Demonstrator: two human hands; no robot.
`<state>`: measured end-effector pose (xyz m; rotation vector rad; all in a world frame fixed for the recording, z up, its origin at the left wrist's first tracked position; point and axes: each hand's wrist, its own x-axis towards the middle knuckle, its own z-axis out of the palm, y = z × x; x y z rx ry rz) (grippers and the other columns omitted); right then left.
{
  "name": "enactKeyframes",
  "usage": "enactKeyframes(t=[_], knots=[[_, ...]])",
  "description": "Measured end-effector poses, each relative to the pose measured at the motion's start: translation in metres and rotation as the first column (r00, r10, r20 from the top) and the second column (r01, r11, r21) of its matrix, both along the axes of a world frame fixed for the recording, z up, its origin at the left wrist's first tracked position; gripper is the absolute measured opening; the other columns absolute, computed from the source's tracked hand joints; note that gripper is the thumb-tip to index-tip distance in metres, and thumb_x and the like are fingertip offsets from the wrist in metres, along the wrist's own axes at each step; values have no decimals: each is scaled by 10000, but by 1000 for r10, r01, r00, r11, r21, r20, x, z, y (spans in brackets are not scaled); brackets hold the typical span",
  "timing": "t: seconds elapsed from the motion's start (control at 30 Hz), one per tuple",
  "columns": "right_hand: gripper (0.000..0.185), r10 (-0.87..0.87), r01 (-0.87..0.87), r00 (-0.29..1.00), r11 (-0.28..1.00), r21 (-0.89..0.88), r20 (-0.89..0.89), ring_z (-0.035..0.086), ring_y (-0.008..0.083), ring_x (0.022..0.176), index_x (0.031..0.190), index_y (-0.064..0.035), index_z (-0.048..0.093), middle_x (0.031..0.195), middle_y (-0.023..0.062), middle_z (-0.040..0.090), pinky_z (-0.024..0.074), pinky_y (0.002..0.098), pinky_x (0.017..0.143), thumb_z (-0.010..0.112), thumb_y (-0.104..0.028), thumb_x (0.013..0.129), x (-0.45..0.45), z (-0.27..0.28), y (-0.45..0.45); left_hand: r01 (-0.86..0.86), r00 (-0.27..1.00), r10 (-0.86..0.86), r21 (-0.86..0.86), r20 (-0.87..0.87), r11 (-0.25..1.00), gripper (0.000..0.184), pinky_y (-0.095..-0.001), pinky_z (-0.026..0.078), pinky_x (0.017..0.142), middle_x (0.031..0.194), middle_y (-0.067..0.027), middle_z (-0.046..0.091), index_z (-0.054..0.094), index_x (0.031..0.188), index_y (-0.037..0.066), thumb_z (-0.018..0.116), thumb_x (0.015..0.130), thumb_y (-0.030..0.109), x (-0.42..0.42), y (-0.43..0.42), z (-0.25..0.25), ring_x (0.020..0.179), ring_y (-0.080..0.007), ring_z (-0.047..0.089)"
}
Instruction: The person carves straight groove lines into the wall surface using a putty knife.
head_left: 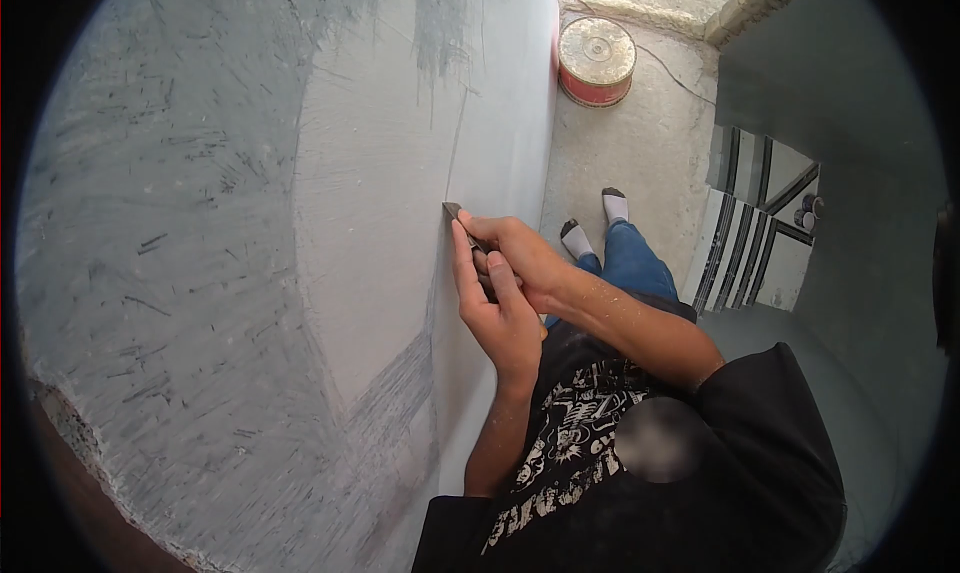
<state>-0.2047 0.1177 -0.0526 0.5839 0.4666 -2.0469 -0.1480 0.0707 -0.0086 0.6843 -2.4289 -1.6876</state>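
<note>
A small scraper with a dark, pointed flat blade (452, 211) has its tip against a pale wall (370, 173). My right hand (520, 258) is closed around its handle, with the fingers near the blade. From below, my left hand (503, 328) clasps the same tool, its fingers stretched up along the side and its thumb across the handle. Both hands overlap, so most of the handle is hidden. A thin dark line (456, 158) runs along the wall above the blade tip. Around the smooth pale patch, the wall surface (180, 203) is grey and covered with scratch marks.
A round red tin (597, 61) with a worn lid stands on the concrete floor (660, 93), near a thin cable. My feet (612, 208) are in socks beside the wall. Striped black-and-white panels (745, 243) are at the right. At lower left, the wall has a broken edge (75, 423).
</note>
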Motion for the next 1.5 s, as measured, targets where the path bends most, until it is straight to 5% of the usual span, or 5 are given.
enactKeyframes(t=[1.03, 1.5], knots=[[253, -7, 13, 995, 998, -54, 96, 438, 62, 497, 909, -114, 562, 659, -45, 527, 364, 232, 437, 502, -292, 1079, -6, -5, 4, -19, 1000, 14, -199, -26, 980, 506, -368, 459, 1092, 1498, -255, 512, 380, 1521, -107, 442, 1048, 60, -1, 5, -10, 1345, -300, 548], [272, -28, 32, 996, 999, -38, 83, 424, 54, 540, 896, -124, 554, 720, -40, 529, 341, 231, 441, 488, -317, 1076, -12, -4, -1, -63, 995, 73, -142, 69, 988, 499, -344, 486, 1050, 1473, -228, 540, 401, 1529, -72, 422, 1051, 70, -13, 10, 1, 1294, -268, 583]])
